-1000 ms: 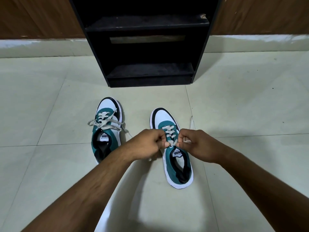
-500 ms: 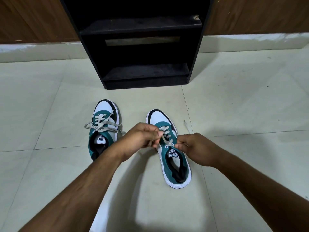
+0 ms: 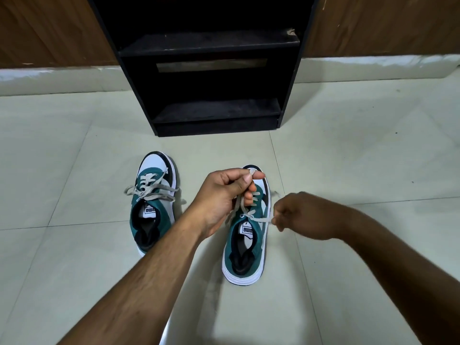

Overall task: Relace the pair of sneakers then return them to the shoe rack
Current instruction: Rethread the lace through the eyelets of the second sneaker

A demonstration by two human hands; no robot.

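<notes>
Two teal, white and black sneakers stand on the tiled floor, toes toward the rack. The left sneaker [image 3: 152, 202] has its grey lace tied in a loose bow. Over the right sneaker [image 3: 245, 247] my left hand [image 3: 224, 195] is raised above the toe, pinching one end of its grey lace [image 3: 239, 205]. My right hand [image 3: 303, 215] is to the shoe's right, fingers closed on the other end, which runs taut from the top eyelets.
A black shoe rack [image 3: 211, 70] with two bare shelves stands straight ahead against a brown wooden wall. Pale floor tiles spread on both sides of the sneakers.
My hands have drawn apart from the tongue: the left rose up toward the toe with its lace end, the right pulled its end out to the right.
</notes>
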